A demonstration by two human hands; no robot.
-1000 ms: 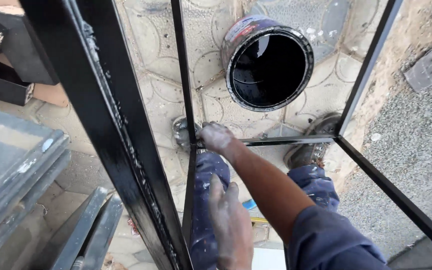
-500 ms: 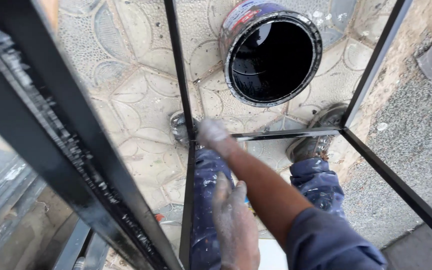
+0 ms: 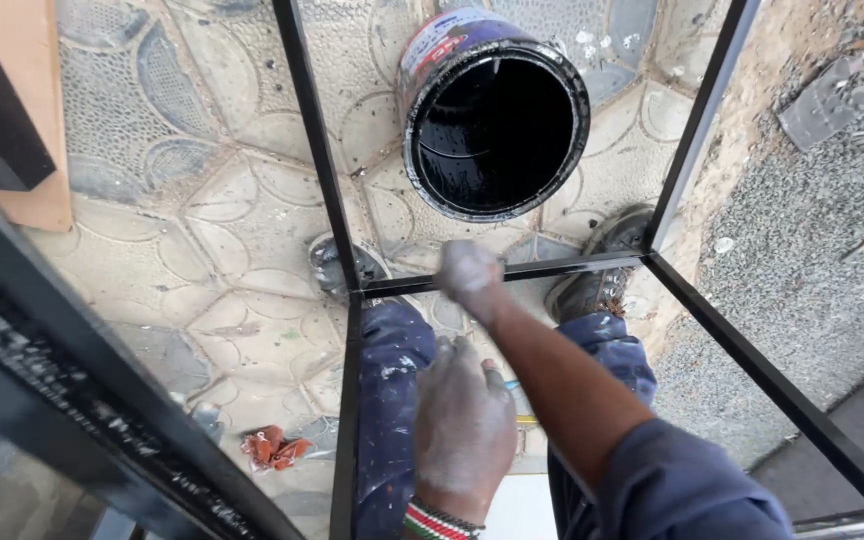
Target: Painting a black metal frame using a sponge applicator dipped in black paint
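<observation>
I look down from my head at my two hands and a black metal frame of thin square bars (image 3: 552,268). My right hand (image 3: 467,270) reaches out and is closed around the flat cross bar of the frame, fingers wrapped over it. The hand is dusty and pale with paint. My left hand (image 3: 464,425) is lower, near my knee, with its back toward me. Its fingers curl down, and I cannot tell if it holds anything. A striped band (image 3: 437,522) sits on that wrist.

Past the bar stands a round open tin of black paint (image 3: 497,120) on the patterned stone floor (image 3: 202,230). It is near the frame but not touching my hand. My blue, paint-spotted trousers (image 3: 392,380) and my dirty shoes (image 3: 592,280) show under the bar. A crumpled red rag (image 3: 274,447) lies on the floor to the left. A thick black painted beam (image 3: 62,400) crosses the left corner, close to me.
</observation>
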